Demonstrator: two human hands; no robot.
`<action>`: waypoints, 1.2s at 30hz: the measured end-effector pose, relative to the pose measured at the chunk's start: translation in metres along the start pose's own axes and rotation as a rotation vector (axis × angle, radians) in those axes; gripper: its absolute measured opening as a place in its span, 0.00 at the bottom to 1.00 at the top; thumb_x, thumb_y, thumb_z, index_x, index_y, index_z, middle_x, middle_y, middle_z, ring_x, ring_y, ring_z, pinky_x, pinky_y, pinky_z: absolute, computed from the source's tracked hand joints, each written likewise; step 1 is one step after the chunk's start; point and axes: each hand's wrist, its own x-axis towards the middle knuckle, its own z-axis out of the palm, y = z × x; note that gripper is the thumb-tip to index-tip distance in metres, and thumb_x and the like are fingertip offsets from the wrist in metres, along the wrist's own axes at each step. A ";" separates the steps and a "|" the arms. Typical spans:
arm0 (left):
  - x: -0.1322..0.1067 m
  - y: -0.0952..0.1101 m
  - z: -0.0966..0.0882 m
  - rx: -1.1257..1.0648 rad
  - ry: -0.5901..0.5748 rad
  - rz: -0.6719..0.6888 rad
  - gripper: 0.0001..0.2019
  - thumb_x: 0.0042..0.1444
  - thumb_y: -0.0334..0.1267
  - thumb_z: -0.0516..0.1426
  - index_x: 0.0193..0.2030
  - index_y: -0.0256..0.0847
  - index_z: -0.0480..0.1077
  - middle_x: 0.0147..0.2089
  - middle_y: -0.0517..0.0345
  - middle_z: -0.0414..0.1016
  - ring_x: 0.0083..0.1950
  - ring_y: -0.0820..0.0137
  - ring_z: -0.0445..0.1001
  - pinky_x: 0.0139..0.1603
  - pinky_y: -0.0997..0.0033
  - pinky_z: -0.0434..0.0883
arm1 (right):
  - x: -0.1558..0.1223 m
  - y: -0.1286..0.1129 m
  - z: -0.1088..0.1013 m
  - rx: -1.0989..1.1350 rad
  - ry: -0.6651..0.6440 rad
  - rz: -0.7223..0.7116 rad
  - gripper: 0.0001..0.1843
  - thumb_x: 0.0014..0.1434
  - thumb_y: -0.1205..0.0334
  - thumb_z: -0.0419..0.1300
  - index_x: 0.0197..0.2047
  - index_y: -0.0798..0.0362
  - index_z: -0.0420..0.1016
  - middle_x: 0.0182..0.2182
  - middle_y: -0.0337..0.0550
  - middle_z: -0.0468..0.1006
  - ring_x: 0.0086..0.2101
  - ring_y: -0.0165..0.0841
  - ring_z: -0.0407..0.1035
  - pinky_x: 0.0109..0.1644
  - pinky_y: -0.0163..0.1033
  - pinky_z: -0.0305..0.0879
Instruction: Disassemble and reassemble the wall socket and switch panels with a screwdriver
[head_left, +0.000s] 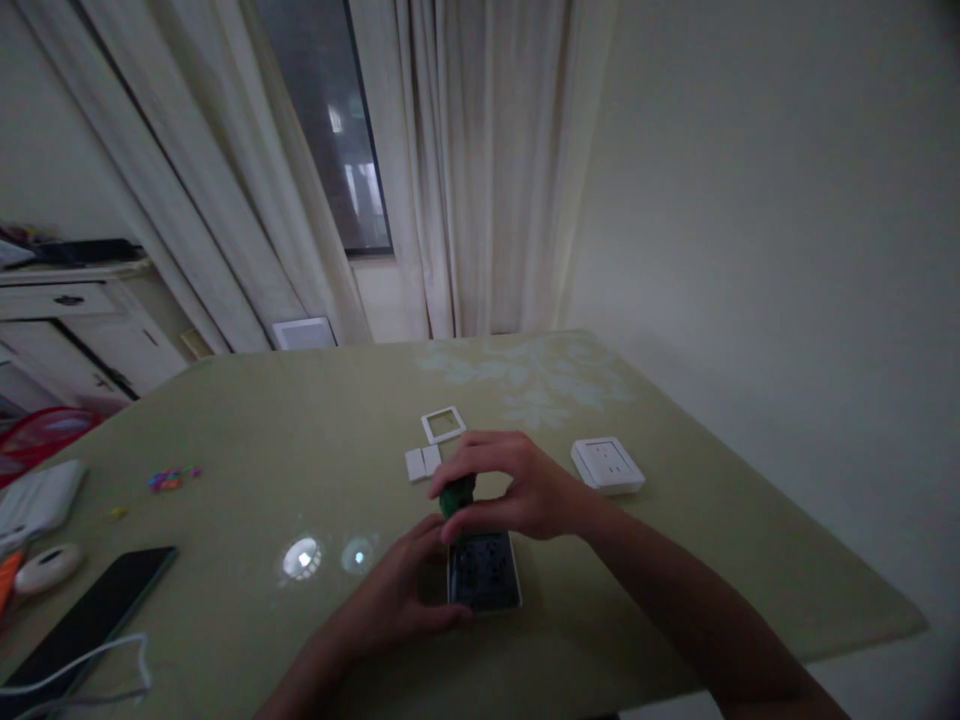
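Observation:
A wall switch (pixel 486 574) with its dark inner face showing and a pale rim lies on the table near the front. My left hand (pixel 409 590) grips its left side, thumb at the lower edge. Above its upper left part, my right hand (pixel 517 487) is closed on a screwdriver with a green handle (pixel 456 495). The screwdriver's shaft and tip are hidden by my fingers. Just beyond my hands lie two white switch rockers (pixel 423 462) and a white square frame (pixel 443 425). To the right of my right hand sits a white wall socket (pixel 607 465).
A black phone (pixel 94 620) with a white cable (pixel 82 660) lies at the left front. Near it are a round white object (pixel 49 570), a white case-like thing (pixel 41 500) and small colourful bits (pixel 171 479). A wall (pixel 787 250) borders the table (pixel 360 400) on the right.

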 end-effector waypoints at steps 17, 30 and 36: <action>-0.001 -0.009 0.002 -0.022 -0.014 0.015 0.35 0.51 0.41 0.74 0.67 0.56 0.74 0.67 0.51 0.74 0.57 0.53 0.80 0.61 0.51 0.79 | -0.002 -0.001 0.000 0.005 -0.046 0.108 0.14 0.68 0.64 0.70 0.56 0.52 0.80 0.47 0.45 0.85 0.48 0.36 0.78 0.58 0.42 0.72; 0.000 -0.003 0.000 -0.063 -0.031 -0.027 0.34 0.51 0.37 0.72 0.66 0.52 0.72 0.64 0.52 0.77 0.58 0.53 0.80 0.62 0.52 0.78 | -0.002 -0.008 -0.012 0.138 -0.196 0.144 0.23 0.70 0.69 0.66 0.66 0.49 0.74 0.54 0.47 0.82 0.53 0.36 0.77 0.60 0.43 0.71; -0.002 -0.014 0.002 -0.013 -0.008 -0.028 0.38 0.50 0.38 0.73 0.69 0.52 0.70 0.67 0.49 0.75 0.61 0.49 0.78 0.62 0.50 0.78 | -0.001 -0.010 0.010 -0.133 -0.003 0.138 0.18 0.62 0.57 0.75 0.53 0.52 0.81 0.46 0.45 0.83 0.47 0.37 0.76 0.56 0.42 0.71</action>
